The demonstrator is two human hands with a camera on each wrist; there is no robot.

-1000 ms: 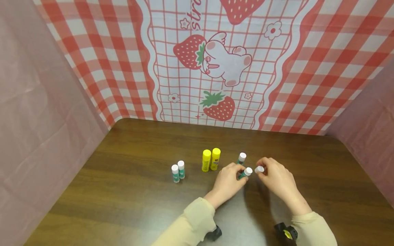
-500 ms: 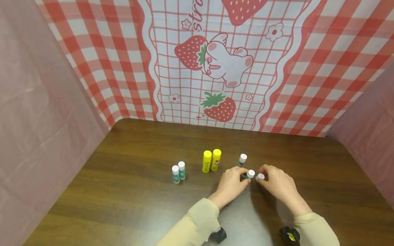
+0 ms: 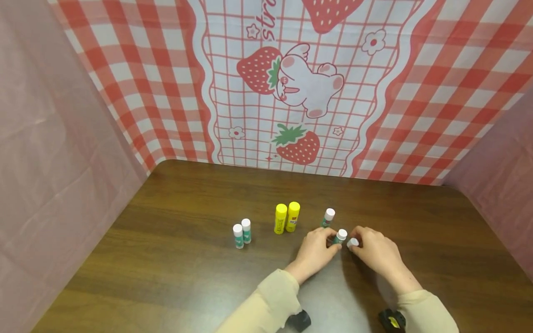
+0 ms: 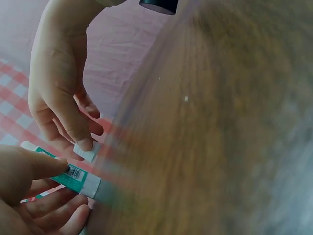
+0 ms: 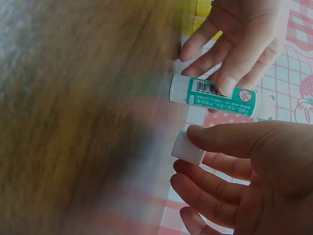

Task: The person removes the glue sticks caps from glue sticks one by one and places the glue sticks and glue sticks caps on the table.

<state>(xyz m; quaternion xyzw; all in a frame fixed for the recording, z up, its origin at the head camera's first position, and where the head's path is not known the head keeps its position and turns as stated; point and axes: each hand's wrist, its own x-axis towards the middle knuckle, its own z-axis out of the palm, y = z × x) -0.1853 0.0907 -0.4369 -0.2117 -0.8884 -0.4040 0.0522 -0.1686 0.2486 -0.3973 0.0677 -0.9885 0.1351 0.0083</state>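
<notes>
My left hand (image 3: 315,251) grips a glue stick (image 5: 220,94) with a green label, upright, between thumb and fingers. Its white top end (image 3: 342,233) points up, and the label with a barcode faces the right wrist camera. Just to the right, my right hand (image 3: 378,249) pinches a small white cap (image 5: 188,148) between thumb and fingers. The cap (image 3: 352,243) is apart from the glue stick. Behind my left hand stands another green glue stick (image 3: 329,217) with a white cap, its lower part hidden in the head view.
Two yellow glue sticks (image 3: 286,217) stand side by side left of my left hand. Farther left are two white-capped green glue sticks (image 3: 242,233). The brown wooden table (image 3: 166,277) ends at a red checked cloth (image 3: 166,92) at the back; pink cloth (image 3: 62,138) hangs at the sides.
Both hands have shifted slightly right and toward me. The right hand has lowered the cap beside the glue stick, which now stands more upright. The other glue sticks stay put.
</notes>
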